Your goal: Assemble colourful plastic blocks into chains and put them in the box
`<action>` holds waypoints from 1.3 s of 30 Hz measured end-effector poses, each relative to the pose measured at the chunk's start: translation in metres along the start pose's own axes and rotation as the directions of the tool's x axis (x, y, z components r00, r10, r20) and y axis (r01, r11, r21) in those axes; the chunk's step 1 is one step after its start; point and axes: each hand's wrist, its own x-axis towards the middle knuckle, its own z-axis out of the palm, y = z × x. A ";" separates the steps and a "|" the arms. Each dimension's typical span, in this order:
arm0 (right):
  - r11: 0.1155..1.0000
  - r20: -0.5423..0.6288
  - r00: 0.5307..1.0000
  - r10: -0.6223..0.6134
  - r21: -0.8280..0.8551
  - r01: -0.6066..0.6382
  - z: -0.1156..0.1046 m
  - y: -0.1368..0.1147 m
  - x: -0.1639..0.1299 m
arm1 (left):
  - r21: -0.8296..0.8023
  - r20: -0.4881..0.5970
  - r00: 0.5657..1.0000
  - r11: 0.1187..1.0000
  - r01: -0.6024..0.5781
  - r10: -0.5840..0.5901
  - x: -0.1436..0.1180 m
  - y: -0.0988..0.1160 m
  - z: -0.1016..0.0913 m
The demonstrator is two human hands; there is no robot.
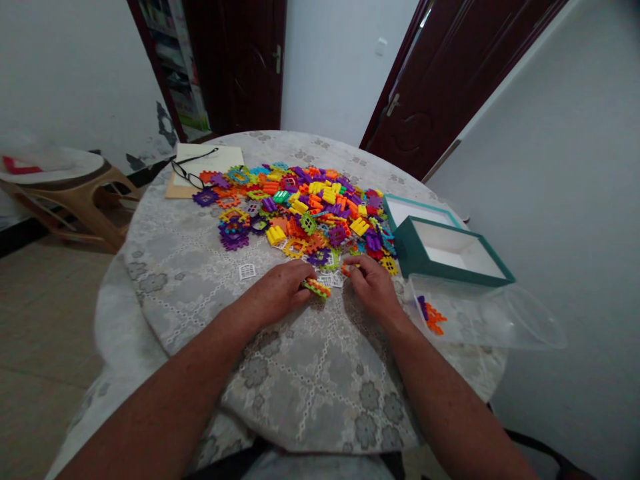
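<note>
My left hand [289,285] is closed round a small stack of plastic building pieces [318,288], with orange, yellow and green edges showing. To its right, my right hand [371,283] pinches an orange building piece [346,269], mostly hidden by the fingers. Several white window-shaped pieces [331,280] lie on the cloth between the hands. Just beyond them spreads a large heap of colourful interlocking pieces [320,207], some square with toothed edges, others like short ribbed tubes. One more white window piece [247,271] lies apart, left of my left hand.
A patterned cloth [310,373] covers the round table. At right stand a green box [415,257], its lid [425,205] and a clear plastic tub [480,320] with a few orange and purple pieces. Glasses [187,175] rest on a notebook [225,157] at back left.
</note>
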 end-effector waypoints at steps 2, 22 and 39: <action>0.989 -0.095 0.995 -0.044 -0.144 0.030 -0.008 0.009 0.004 | 0.004 0.011 1.000 1.000 0.018 -0.018 0.001 0.001 -0.001; 0.915 0.130 0.983 -0.129 -0.367 0.168 -0.013 0.022 0.005 | -0.013 0.058 0.997 0.998 0.056 -0.055 0.000 0.003 -0.004; 0.932 0.110 0.970 -0.215 -0.274 0.237 -0.016 0.012 0.005 | -0.010 0.054 0.998 0.999 0.031 -0.030 -0.001 -0.001 -0.002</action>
